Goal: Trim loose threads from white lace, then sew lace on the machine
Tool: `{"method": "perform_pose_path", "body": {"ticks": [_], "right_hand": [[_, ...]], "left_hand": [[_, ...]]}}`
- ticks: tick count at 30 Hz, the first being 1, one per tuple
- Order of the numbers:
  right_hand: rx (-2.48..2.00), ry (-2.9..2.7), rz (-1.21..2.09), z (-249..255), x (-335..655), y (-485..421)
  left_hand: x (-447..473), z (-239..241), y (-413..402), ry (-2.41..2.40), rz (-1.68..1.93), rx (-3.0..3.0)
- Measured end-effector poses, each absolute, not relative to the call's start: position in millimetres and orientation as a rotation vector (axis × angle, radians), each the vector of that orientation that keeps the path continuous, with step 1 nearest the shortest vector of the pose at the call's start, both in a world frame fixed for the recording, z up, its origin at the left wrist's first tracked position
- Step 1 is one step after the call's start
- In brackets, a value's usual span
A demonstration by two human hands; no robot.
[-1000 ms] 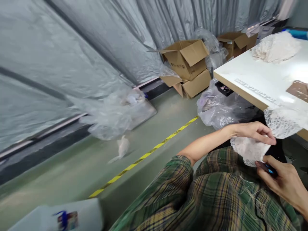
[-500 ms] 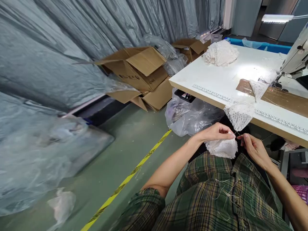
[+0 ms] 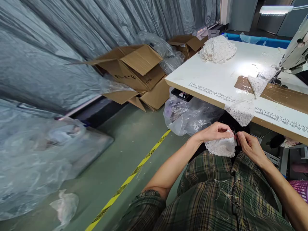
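Shirt: plaid shirt [image 3: 207, 195], loose threads [image 3: 226, 191] lying across its front (probably clippings, since lace work surrounds it).
Right hand: the right hand [image 3: 251, 146] has thumb and fingers drawn together just beside the left fingertips; something small and dark shows there, and whether it is gripped cannot be told.
Left hand: the left hand [image 3: 215, 131] is closed, pinching the lace piece [image 3: 221, 148] by its upper edge between thumb and fingers.
Lace piece: held above the lap, short of the table, the body hanging below the pinch; the hold seems meant to present the edge to the right fingers.
Hanging lace: a second piece [image 3: 242, 113] droops over the front edge of the table [image 3: 192, 72], near the hands, perhaps to stay within reach.
Ruler: markings [image 3: 209, 92] run along that front edge, presumably for measuring.
Plate lace: a pointed piece [image 3: 257, 85] lies partly on the brown strip [image 3: 284, 96], close to the needle area of the sewing machine [image 3: 297, 45]; any join to the hanging lace cannot be confirmed.
Stack: heaped lace [image 3: 218, 49] at the far left of the table, apart from the machine, likely to leave working room.
Lamp: lit lamp [image 3: 276, 9] above the far side.
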State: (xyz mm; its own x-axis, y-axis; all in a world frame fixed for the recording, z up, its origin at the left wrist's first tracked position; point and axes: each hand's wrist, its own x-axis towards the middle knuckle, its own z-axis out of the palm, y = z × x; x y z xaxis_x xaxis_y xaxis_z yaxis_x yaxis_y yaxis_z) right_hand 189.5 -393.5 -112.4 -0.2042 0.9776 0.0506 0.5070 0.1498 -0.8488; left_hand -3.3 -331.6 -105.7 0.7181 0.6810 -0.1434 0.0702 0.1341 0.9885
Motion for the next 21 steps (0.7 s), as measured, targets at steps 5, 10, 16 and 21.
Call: {"method": "perform_pose_path", "body": {"ticks": [5,10,16,21], "right_hand": [[-1.464,-1.825,0.920,-113,187,-391],[-1.394,-1.723,0.984,-118,187,-396],[-1.423,-1.783,1.128,-130,188,-407],[-1.557,-1.414,0.837,-128,193,-396]], "left_hand": [[-3,-108,-333,0.671,0.491,1.378],[-6,-110,-333,0.672,0.510,1.385],[-13,-118,-331,0.749,0.428,1.566],[-22,-140,-328,1.052,0.413,2.046]]}}
